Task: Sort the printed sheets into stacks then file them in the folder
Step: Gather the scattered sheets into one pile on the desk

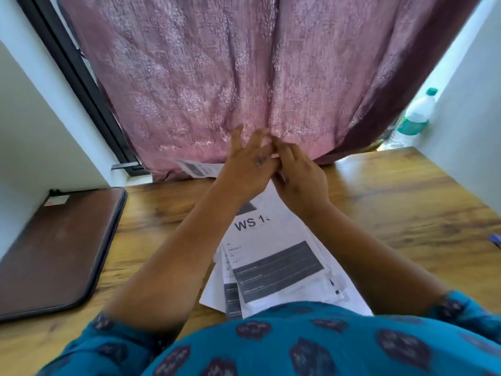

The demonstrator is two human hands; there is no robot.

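Note:
A loose pile of printed sheets lies on the wooden table in front of me, the top one marked "WS 1". My left hand and my right hand meet at the far end of the pile, fingers close together over the top edge of the sheets. The fingertips are blurred, and what they hold is hidden. Another printed sheet lies at the back, partly under the curtain. A brown folder lies closed at the left.
A pink curtain hangs along the table's far edge. A plastic water bottle stands on the sill at the back right. A blue object pokes in at the right edge. White walls flank both sides.

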